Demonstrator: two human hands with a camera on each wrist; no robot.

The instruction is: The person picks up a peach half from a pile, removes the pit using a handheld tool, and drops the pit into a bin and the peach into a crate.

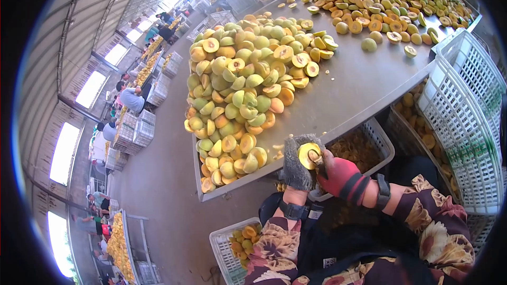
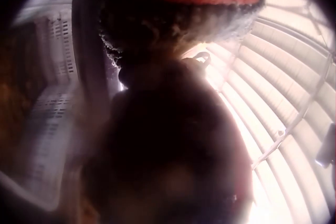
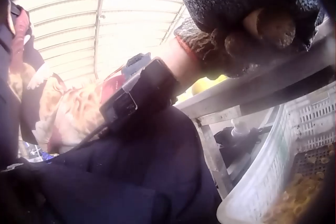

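In the head view, the left hand (image 1: pixel 299 165) wears a grey glove and grips a halved yellow fruit (image 1: pixel 306 156), its cut face up. The right hand (image 1: pixel 343 177), in a red and black glove, has its fingers curled at that fruit, with the thumb or a fingertip over its centre; whether it holds a tool is hidden. Both hands are over the table's near edge. The left wrist view is dark and blurred around the glove (image 2: pixel 178 24). In the right wrist view the dark left glove (image 3: pixel 226 3) shows close up at the top.
A large pile of halved fruit (image 1: pixel 248 79) covers the table's (image 1: pixel 338 95) left part; another pile (image 1: pixel 391 0) lies at the far right. Below the edge sits a crate (image 1: pixel 388 150) of scraps. White crates (image 1: pixel 465 105) stand at right, another crate (image 1: pixel 224 253) at lower left. People work at distant tables.
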